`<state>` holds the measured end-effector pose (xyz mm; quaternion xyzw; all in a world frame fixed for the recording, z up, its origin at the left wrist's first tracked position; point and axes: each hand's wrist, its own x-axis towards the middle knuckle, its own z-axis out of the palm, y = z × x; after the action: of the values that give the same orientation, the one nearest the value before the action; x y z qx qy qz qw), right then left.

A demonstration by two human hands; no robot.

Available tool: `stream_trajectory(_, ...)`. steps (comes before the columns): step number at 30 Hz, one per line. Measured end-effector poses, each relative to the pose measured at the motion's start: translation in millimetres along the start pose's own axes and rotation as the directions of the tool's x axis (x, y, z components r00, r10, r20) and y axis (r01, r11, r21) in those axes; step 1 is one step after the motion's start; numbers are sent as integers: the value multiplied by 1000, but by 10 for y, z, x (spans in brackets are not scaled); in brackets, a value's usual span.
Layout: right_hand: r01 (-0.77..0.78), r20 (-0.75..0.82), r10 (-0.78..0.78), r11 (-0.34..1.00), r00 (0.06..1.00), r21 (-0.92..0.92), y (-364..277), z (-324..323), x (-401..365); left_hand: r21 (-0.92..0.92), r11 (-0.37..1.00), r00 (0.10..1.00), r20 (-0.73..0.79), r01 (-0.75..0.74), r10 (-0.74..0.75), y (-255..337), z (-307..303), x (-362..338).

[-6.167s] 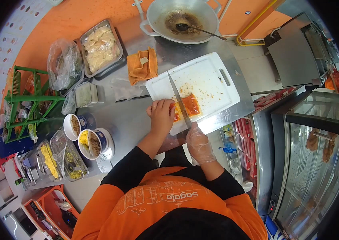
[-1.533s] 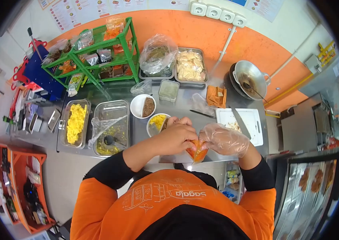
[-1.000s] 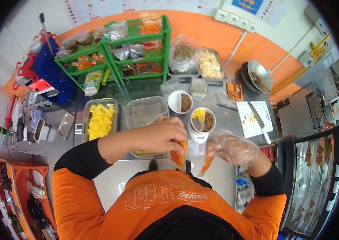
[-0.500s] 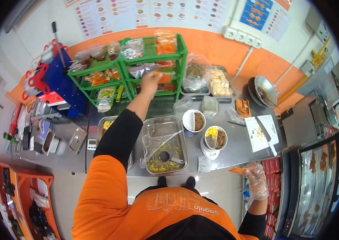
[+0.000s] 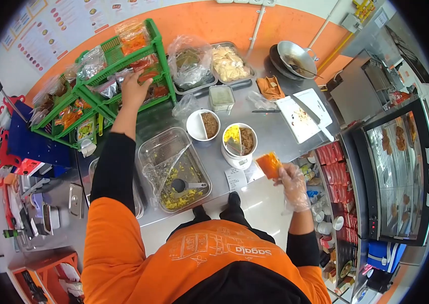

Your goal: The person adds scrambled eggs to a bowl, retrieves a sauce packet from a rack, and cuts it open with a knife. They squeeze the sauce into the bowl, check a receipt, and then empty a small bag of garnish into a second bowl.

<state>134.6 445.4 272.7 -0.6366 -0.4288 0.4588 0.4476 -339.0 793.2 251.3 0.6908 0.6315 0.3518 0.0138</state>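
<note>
A: Nearest entry?
B: Gloved right hand (image 5: 291,178), fingertips pinched on orange sachet (image 5: 268,164), held just off the counter (image 5: 269,134), beside filled cup (image 5: 239,140).
A: Farther?
B: Left hand (image 5: 134,89) rested at green rack (image 5: 107,50); its grip could not be told.

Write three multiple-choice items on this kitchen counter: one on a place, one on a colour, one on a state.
1. Where does the knife lie?
A. on the white cutting board
B. in the wok
C. in the steel tray

2. What colour is the rack that the left hand reaches?
A. blue
B. green
C. white

3. How is the right hand?
A. bare and empty
B. gloved, holding an orange packet
C. gloved, gripping the knife

Answers:
1 A: the blade rests across the board.
2 B: the rack's frame and shelves are green.
3 B: a clear glove covers the hand, which holds the packet up beside the counter's edge.
</note>
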Motion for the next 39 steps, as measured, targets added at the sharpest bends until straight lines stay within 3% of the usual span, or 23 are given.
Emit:
stream_trajectory(2, 51, -19, -52, 998, 998, -26, -41, 226, 203, 12, 986, 977, -136, -165, 165, 328, -286, -348)
stream_trajectory(6, 108, -4, -108, 991, 994, -73, 179, 619, 664, -99, 979, 979, -115, -178, 166, 924, -1035, -1333)
stream_trajectory(8, 153, 11, -152, 982, 988, -114, 245, 785, 836, -51, 989, 984, -119, -141, 134, 1020, -1318, -1899)
stream_trajectory(10, 140, 20, -138, 983, 990, -121, 335, 876, 956, -141, 990, 995, -99, 0, -14, 998, -1505, -2540)
stream_trajectory(12, 354, 56, -381, 783, 923, -511, 481, 904, 1071, -101, 994, 993, -101, 43, -53, 760, -1555, -3305)
stream_trajectory(13, 360, 67, -381, 782, 922, -509, 402, 935, 1052, -35, 999, 997, -72, 38, -41, 649, -1577, -3693)
stream_trajectory(15, 374, 109, -422, 620, 900, -690, 136, 986, 942, 29, 997, 997, -6, 72, -72, 480, -1619, -4435)
stream_trajectory(17, 384, 122, -425, 613, 897, -690, 64, 1039, 939, 32, 992, 992, 28, 119, -120, 365, -1638, -5064)
stream_trajectory(19, 393, 133, -428, 606, 894, -691, 80, 1080, 963, -19, 889, 869, 221, 457, -442, 262, -1614, -5611)
stream_trajectory(20, 387, 133, -421, 607, 897, -694, 121, 1089, 992, -18, 887, 868, 219, 461, -446, 180, -1584, -5842)
stream_trajectory(22, 379, 132, -412, 606, 901, -699, 141, 1071, 1028, 39, 715, 610, 490, 698, -623, -106, -1448, -6396)
stream_trajectory(24, 410, 167, -426, 580, 889, -704, 137, 1030, 1035, 155, 562, 376, 597, 812, -709, -479, -1215, -7134)
stream_trajectory(26, 395, 185, -388, 580, 903, -713, 130, 1026, 1022, 231, 426, 168, 680, 875, -713, -544, -1133, -7246)
stream_trajectory(28, 379, 199, -350, 580, 915, -721, 167, 1029, 1033, 234, 348, 60, 749, 908, -660, -503, -1028, -7145)
stream_trajectory(29, 453, 229, -426, 554, 875, -699, 251, 1037, 1064, 228, 317, 22, 780, 921, -626, -471, -969, -7045)
stream_trajectory(30, 524, 258, -499, 521, 827, -674, 297, 1039, 1075, 204, 306, 19, 804, 930, -595, -440, -904, -6924)
stream_trajectory(33, 541, 241, -542, 505, 805, -673, 224, 1077, 1022, 137, 265, 13, 868, 954, -497, -363, -722, -6544)
stream_trajectory(36, 568, 351, -475, 458, 807, -684, 249, 1044, 1032, 85, 229, 22, 904, 970, -428, -288, -652, -6220)
stream_trajectory(39, 531, 343, -425, 485, 837, -695, 248, 1002, 990, 59, 198, 17, 932, 978, -362, -207, -670, -5980)
